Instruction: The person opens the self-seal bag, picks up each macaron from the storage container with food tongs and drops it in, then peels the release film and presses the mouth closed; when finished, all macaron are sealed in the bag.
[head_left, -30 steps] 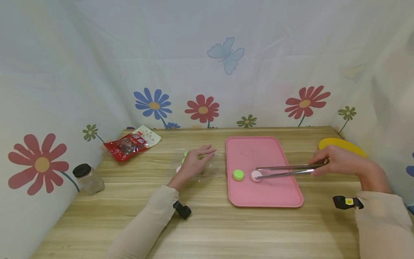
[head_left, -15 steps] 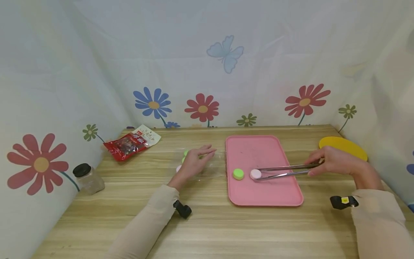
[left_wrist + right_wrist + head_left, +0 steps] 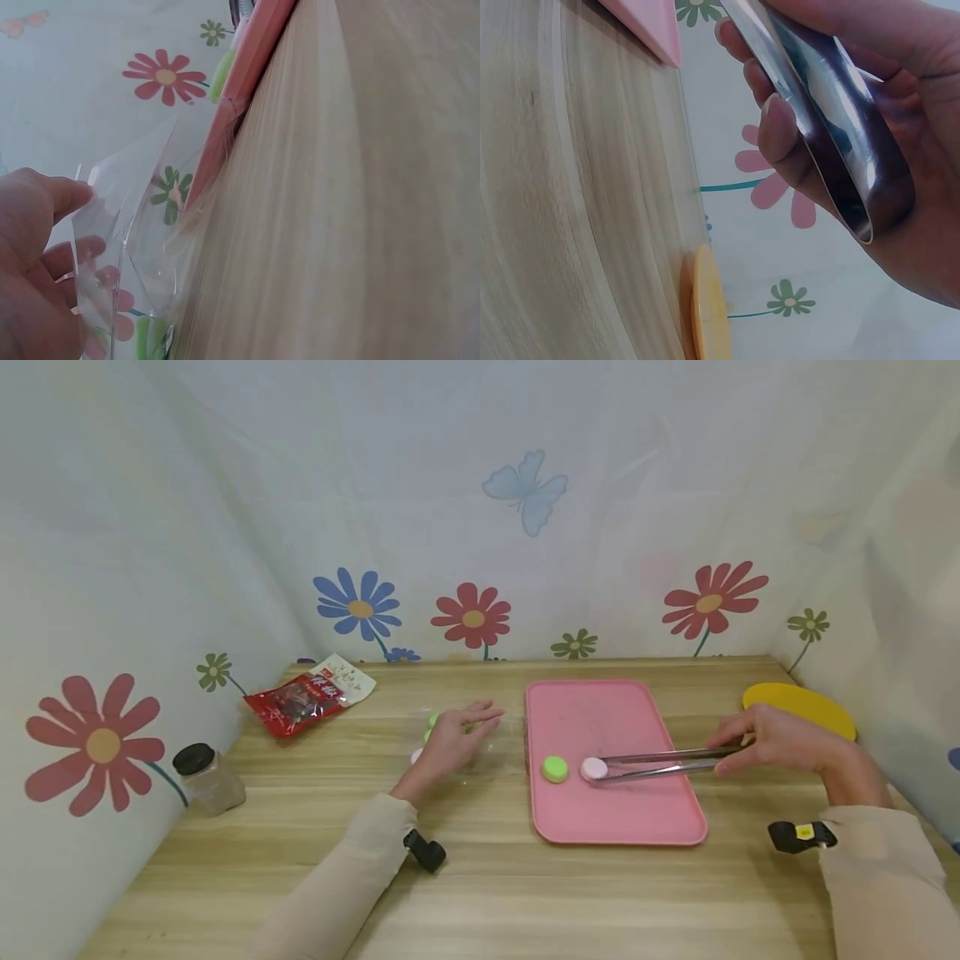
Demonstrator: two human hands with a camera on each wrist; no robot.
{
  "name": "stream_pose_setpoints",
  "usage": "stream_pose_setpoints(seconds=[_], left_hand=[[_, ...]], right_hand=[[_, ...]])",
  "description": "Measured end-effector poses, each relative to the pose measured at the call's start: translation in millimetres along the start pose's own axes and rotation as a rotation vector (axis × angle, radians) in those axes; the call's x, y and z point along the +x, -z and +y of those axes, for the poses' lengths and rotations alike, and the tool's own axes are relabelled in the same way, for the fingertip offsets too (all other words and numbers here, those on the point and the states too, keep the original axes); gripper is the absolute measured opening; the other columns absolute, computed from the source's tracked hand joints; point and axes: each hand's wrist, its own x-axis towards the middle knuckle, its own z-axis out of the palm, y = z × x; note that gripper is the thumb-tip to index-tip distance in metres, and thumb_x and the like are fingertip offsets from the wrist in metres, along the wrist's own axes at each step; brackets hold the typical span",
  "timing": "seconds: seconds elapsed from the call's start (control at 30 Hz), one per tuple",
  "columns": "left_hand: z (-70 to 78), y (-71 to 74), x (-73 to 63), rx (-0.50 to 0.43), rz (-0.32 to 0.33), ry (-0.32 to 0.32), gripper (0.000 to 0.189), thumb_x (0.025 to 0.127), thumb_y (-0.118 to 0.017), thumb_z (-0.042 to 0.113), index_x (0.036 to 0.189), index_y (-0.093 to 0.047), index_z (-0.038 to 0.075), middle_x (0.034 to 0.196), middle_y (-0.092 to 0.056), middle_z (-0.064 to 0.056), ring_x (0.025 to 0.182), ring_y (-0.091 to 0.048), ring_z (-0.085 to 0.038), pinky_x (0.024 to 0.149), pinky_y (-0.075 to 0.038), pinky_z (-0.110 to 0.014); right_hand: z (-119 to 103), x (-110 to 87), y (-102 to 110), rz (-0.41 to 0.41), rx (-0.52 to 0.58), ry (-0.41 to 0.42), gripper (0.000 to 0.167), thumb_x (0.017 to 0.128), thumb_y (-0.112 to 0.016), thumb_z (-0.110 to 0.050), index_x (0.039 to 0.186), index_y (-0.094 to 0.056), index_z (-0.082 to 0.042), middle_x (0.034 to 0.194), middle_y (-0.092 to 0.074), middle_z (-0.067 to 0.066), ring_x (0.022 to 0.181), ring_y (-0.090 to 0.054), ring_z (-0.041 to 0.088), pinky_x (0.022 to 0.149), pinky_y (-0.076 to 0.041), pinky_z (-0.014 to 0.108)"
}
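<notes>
In the head view, a pink macaron (image 3: 595,769) sits on the pink tray (image 3: 615,814), just right of a green macaron (image 3: 555,769). My right hand (image 3: 783,742) holds metal tongs (image 3: 667,770) from the right, their tips at either side of the pink macaron. The wrist view shows the tongs' bent end (image 3: 840,135) in that hand's fingers. My left hand (image 3: 456,739) grips the edge of a clear plastic container (image 3: 127,232), thumb outside and fingers behind the wall. More macarons (image 3: 432,720) in green and pink are partly hidden by this hand.
A red snack bag (image 3: 303,700) lies at the back left, with a black-lidded jar (image 3: 210,781) in front of it. Behind my right hand is a yellow plate (image 3: 795,703). A flowered cloth (image 3: 600,568) hangs along the table's back edge.
The tongs' tips have come down from over the pink macaron to its sides and drawn closer together. The macaron has shifted slightly left. My left hand keeps its place.
</notes>
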Motion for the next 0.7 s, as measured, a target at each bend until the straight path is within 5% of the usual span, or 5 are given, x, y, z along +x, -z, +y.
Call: stream_pose_setpoints(seconds=[0.3, 0.7], left_hand=[[-2.2, -1.8, -1.2, -0.006, 0.003, -0.015, 0.031, 0.101, -0.063, 0.027, 0.126, -0.071, 0.011, 0.147, -0.053, -0.011, 0.142, -0.039, -0.031, 0.114, -0.033, -0.045], [-4.6, -2.9, 1.0, 0.013, 0.016, -0.029, 0.028, 0.1, -0.065, 0.027, 0.124, -0.073, 0.015, 0.144, -0.055, -0.008, 0.141, -0.042, -0.021, 0.114, -0.034, -0.042]], right_hand=[[-8, -1.8, 2, 0.043, -0.043, -0.053, 0.024, 0.081, -0.084, -0.027, 0.102, -0.08, -0.015, 0.081, -0.065, -0.01, 0.076, -0.054, 0.014, 0.062, -0.048, 0.026], [-50, 30.1, -12, 0.119, -0.05, 0.065, 0.019, 0.084, -0.082, -0.02, 0.102, -0.079, -0.014, 0.075, -0.057, -0.008, 0.063, -0.051, 0.011, 0.053, -0.042, 0.023]])
